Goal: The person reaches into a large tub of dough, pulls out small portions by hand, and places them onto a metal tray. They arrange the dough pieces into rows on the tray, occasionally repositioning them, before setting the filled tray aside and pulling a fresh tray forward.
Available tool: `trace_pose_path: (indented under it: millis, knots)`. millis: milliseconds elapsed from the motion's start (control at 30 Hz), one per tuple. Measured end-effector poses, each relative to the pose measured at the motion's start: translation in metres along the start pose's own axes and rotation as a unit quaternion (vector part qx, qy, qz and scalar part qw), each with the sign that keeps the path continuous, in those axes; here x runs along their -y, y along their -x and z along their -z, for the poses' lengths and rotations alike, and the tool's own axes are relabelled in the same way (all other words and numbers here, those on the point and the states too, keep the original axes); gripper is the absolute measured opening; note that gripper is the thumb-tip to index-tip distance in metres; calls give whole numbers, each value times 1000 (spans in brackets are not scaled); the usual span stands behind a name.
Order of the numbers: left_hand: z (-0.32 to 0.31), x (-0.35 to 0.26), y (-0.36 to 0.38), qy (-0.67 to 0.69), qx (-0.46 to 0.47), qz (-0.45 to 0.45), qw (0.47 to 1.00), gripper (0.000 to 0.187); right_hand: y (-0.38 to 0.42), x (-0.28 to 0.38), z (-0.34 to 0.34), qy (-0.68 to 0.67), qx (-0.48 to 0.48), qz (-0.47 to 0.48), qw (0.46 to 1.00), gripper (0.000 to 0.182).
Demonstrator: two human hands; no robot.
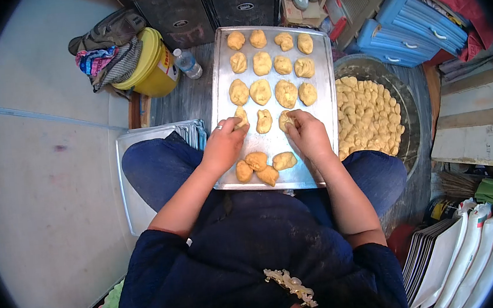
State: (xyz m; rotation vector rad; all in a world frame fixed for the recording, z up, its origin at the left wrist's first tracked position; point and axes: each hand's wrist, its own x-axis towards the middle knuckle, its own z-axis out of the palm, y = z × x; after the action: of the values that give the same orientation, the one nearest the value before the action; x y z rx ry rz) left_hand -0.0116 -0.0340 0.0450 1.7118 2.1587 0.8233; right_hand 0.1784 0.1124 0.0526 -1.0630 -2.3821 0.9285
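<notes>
A metal baking tray (pixel 323 88) rests across my knees, holding several rows of pale yellow dough pieces (pixel 261 91). My left hand (pixel 224 144) pinches a dough piece (pixel 241 117) at the left end of the nearest full row. My right hand (pixel 309 137) grips another dough piece (pixel 285 119) at the right of that row. One more piece (pixel 263 121) lies between my hands. Three or so loose pieces (pixel 259 166) sit near the tray's front edge.
A big round basin (pixel 407 110) full of dough pieces stands right of the tray. Stacked empty trays (pixel 140 141) lie at my left. A yellow bucket (pixel 157 68), a water bottle (pixel 187 63) and blue crates (pixel 411 31) stand beyond.
</notes>
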Motion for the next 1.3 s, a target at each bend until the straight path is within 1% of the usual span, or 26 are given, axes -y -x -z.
trace_pose_path:
  millis: [67, 100, 167, 233, 267, 300, 367, 400, 433, 500, 533, 567, 667, 733, 767, 833, 900, 967, 1000, 1067, 1133, 1167, 1200, 1233, 1267, 1300]
  knots:
    - [5, -7, -2, -144, 20, -75, 987, 27, 1, 2, 2, 7, 5, 4, 1000, 30]
    - [7, -12, -4, -144, 18, -76, 986, 27, 3, 11, 10, 27, 28, -1, 999, 31]
    - [8, -21, -5, -127, -35, -65, 989, 31, 14, 23, 23, 47, 53, -6, 997, 32]
    - [5, -20, -10, -105, -36, -79, 991, 33, 29, 27, 32, 8, 113, 71, 991, 33]
    - [2, -20, -13, -82, -37, -93, 992, 35, 36, 21, 30, -19, 169, 104, 980, 35]
    - [-2, -23, -17, -80, -36, -92, 992, 35, 41, 16, 26, -19, 171, 102, 980, 35]
    - [-8, -30, -26, -65, -28, -121, 990, 36, 46, 9, 20, 24, 229, 154, 961, 37]
    - [-12, -28, -29, -79, 6, -124, 989, 35, 46, 7, 24, -14, 228, 113, 967, 35]
    - [-14, -26, -30, -78, 5, -126, 989, 35, 44, 6, 30, -12, 227, 113, 967, 35]
    - [-14, -24, -34, -101, 53, -127, 985, 36, 36, 6, 43, -95, 127, -58, 986, 33]
    - [-13, -26, -35, -101, 53, -127, 985, 36, 28, 5, 47, -129, 79, -95, 984, 33]
    - [-12, -29, -37, -116, 37, -134, 983, 34, 23, 8, 55, -86, 37, -125, 988, 34]
    - [-18, -49, -45, -139, -11, -163, 977, 31, 17, -15, 39, -60, -2, -131, 990, 36]
    - [-33, -61, -54, -107, -56, -203, 972, 21, 15, -29, 26, 9, -2, -68, 998, 37]
    - [-41, -63, -56, -108, -57, -202, 972, 21, 15, -30, 22, 9, -1, -67, 998, 37]
    - [-54, -64, -60, -147, 33, -190, 970, 19, 15, -27, 19, -57, -15, -111, 992, 38]
    - [-58, -61, -63, -141, 41, -194, 970, 19, 14, -17, 22, -50, -15, -133, 990, 38]
    - [-53, -59, -63, -146, 89, -206, 963, 23, 15, -17, 23, -46, -15, -160, 986, 37]
    - [-52, -57, -61, -146, 92, -206, 963, 23, 14, -22, 21, -20, -21, -132, 991, 36]
    - [-48, -53, -56, -103, 11, -265, 959, 26, 14, -23, 20, 4, -26, -102, 994, 34]
    - [-23, -62, -45, -78, -2, -250, 965, 26, 18, -13, 28, 112, -62, -48, 991, 30]
    - [-10, -65, -38, -54, -17, -237, 970, 27, 21, -8, 30, 111, -60, -49, 991, 30]
    - [1, -61, -29, -54, -15, -235, 970, 27, 27, -2, 31, 61, -55, -14, 997, 29]
    - [13, -55, -18, -40, 31, -163, 985, 29, 34, 6, 31, 10, -49, 21, 999, 28]
    - [22, -49, -7, -27, 77, -90, 993, 31, 39, 17, 31, -44, -7, 65, 997, 29]
    - [30, -44, 4, -26, 79, -87, 993, 31, 44, 24, 26, -69, 104, 37, 992, 32]
